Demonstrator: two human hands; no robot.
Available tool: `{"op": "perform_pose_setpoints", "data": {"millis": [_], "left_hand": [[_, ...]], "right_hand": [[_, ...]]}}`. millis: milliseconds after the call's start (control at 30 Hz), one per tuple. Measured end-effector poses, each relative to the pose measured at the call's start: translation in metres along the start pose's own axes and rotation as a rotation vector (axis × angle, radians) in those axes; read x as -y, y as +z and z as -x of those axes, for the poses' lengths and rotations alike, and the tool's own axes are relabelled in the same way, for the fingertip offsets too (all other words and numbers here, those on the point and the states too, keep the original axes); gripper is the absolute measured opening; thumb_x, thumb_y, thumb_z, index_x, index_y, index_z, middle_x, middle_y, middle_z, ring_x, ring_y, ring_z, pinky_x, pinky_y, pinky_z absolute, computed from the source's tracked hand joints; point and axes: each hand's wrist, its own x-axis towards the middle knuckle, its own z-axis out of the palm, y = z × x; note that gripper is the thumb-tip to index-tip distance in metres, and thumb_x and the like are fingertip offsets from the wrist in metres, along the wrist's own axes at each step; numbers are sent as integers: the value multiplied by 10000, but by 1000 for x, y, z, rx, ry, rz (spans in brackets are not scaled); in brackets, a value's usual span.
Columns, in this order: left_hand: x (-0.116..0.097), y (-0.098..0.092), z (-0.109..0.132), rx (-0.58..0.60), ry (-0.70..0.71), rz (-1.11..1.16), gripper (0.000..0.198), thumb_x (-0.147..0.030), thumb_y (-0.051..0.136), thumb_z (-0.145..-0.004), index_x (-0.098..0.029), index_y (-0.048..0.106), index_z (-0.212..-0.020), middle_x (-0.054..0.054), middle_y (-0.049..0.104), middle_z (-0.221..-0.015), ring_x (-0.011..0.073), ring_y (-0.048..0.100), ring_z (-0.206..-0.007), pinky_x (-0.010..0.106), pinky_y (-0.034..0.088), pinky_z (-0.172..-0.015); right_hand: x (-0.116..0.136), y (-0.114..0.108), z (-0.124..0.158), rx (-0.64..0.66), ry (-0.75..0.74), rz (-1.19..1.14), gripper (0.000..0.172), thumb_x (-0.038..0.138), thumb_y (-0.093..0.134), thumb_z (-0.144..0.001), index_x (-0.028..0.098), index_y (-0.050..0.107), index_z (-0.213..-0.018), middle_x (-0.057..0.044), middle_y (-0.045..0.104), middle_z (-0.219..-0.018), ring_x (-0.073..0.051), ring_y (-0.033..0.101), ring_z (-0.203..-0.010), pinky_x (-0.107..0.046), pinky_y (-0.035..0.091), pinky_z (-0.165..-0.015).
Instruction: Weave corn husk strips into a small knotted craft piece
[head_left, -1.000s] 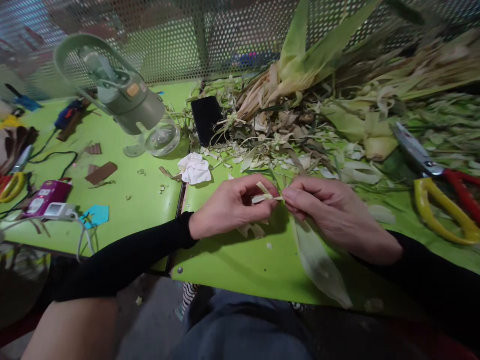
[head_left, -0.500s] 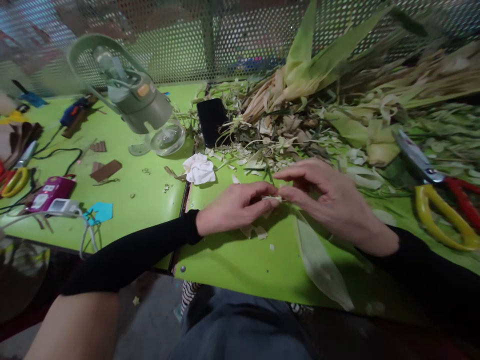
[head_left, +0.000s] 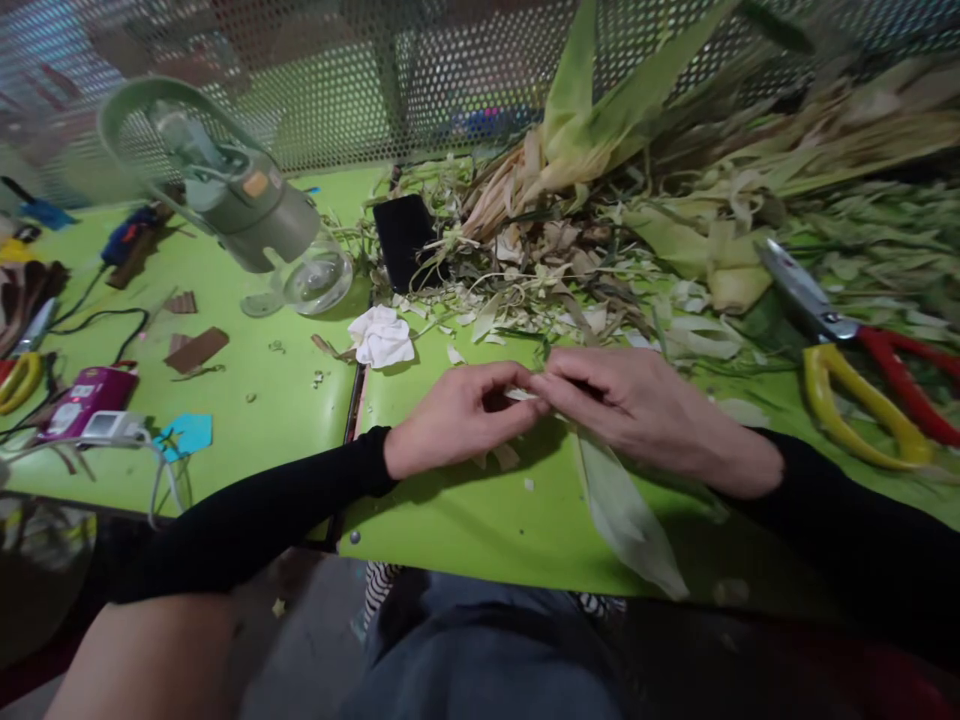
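My left hand [head_left: 469, 415] and my right hand [head_left: 637, 410] meet fingertip to fingertip over the green table [head_left: 465, 530]. Thumb and fingers of each are closed in a pinch. From the right fingers a long pale green corn husk strip [head_left: 630, 515] hangs down toward the table's front edge. A small pale piece of husk [head_left: 517, 395] shows between the left thumb and forefinger. The spot where both sets of fingertips touch is mostly hidden. Small husk scraps [head_left: 502, 457] lie under the left hand.
Scissors with red and yellow handles [head_left: 862, 400] lie at right. Behind my hands are a heap of husks [head_left: 585, 240], a black phone [head_left: 407, 240] and crumpled white tissue [head_left: 381, 337]. A bottle [head_left: 259, 210] stands left, near a purple device [head_left: 90, 400] with a cable.
My right fingers have closed down, and now touch the left fingertips more tightly. The hanging husk strip has shifted a little with them. The whole view has slid slightly left.
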Motion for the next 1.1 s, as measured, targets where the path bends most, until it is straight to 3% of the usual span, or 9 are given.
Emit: {"op": "perform_pose_setpoints", "data": {"millis": [200, 300, 400, 533, 633, 800, 967, 1100], "left_hand": [[-1, 5, 3, 44, -29, 205, 98, -220, 616, -823, -169, 538, -790, -62, 499, -644, 36, 402, -543, 183, 319, -502], [2, 8, 4, 77, -74, 264, 119, -208, 628, -823, -176, 518, -788, -61, 531, -638, 33, 436, -532, 175, 336, -497], [5, 9, 0, 23, -66, 309, 145, -263, 650, -864, -167, 548, -825, -37, 588, -683, 39, 473, -571, 177, 388, -540], [4, 4, -7, -122, -27, 531, 165, -311, 577, -952, -167, 580, -1031, 31, 706, -909, 70, 606, -731, 213, 524, -730], [0, 1, -8, -164, 1, 601, 241, -280, 504, -993, -197, 557, -1213, 57, 721, -1095, 108, 678, -928, 274, 552, -907], [-1, 1, -4, -115, 27, 448, 240, -285, 515, -998, -195, 598, -1204, 78, 637, -1332, 161, 629, -1180, 308, 517, -1030], [5, -4, -6, -44, 3, 427, 271, -353, 686, -907, -170, 555, -1057, 20, 679, -925, 100, 640, -831, 260, 539, -818], [5, -8, -8, -14, 23, 394, 287, -370, 715, -874, -171, 535, -974, -19, 633, -771, 72, 589, -692, 220, 494, -680]], "right_hand": [[3, 13, 8, -101, 57, -182, 380, 332, 476, -983, 238, 389, -626, 35, 340, -568, -128, 326, -516, -306, 257, -510], [2, 14, 8, -88, 96, -219, 404, 366, 489, -991, 234, 393, -621, 34, 338, -573, -125, 324, -521, -303, 260, -502], [-3, 5, 3, -113, 142, -235, 441, 468, 506, -1001, 234, 420, -637, 26, 389, -588, -129, 361, -536, -302, 283, -504], [-4, -12, -2, -240, 202, -202, 509, 633, 405, -1014, 242, 490, -701, -3, 477, -634, -146, 413, -560, -318, 331, -527], [0, -10, -2, -133, 176, -169, 563, 735, 425, -956, 234, 551, -734, -8, 525, -626, -149, 424, -534, -325, 319, -513], [1, 4, 0, -150, 103, -86, 433, 607, 518, -973, 230, 578, -768, 3, 561, -638, -147, 455, -553, -310, 323, -551], [2, 3, 1, -102, 67, -58, 274, 396, 513, -986, 220, 622, -807, -16, 628, -698, -157, 520, -596, -307, 355, -580], [3, 1, 1, -23, 85, -93, 302, 398, 502, -986, 214, 624, -780, -13, 622, -684, -151, 518, -599, -300, 362, -577]]}}
